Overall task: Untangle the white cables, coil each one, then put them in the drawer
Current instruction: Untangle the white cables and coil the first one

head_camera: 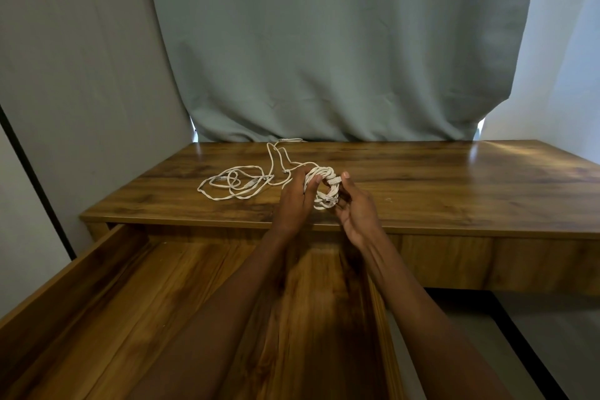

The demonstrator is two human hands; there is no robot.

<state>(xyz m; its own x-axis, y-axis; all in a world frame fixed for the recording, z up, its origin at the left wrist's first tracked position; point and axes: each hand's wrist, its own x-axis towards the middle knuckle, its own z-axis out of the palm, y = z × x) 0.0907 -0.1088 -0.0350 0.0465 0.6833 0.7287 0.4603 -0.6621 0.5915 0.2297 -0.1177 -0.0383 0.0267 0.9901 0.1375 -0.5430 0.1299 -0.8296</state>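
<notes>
A coiled white cable (pixel 325 187) is held just above the wooden desk top (pixel 422 185) near its front edge. My left hand (pixel 293 200) grips the coil's left side, fingers curled through it. My right hand (pixel 357 209) holds its right side, thumb up beside a tight wrap of cable around the coil. More white cable (pixel 238 183) lies in loose tangled loops on the desk to the left, with a strand running back to the curtain. The open wooden drawer (pixel 136 302) extends toward me below my forearms; what shows of its floor is bare.
A grey-green curtain (pixel 324 42) hangs behind the desk. A grey wall panel (pixel 81 75) stands at the left. To the right of the drawer a dark-edged grey floor area (pixel 519 334) shows under the desk.
</notes>
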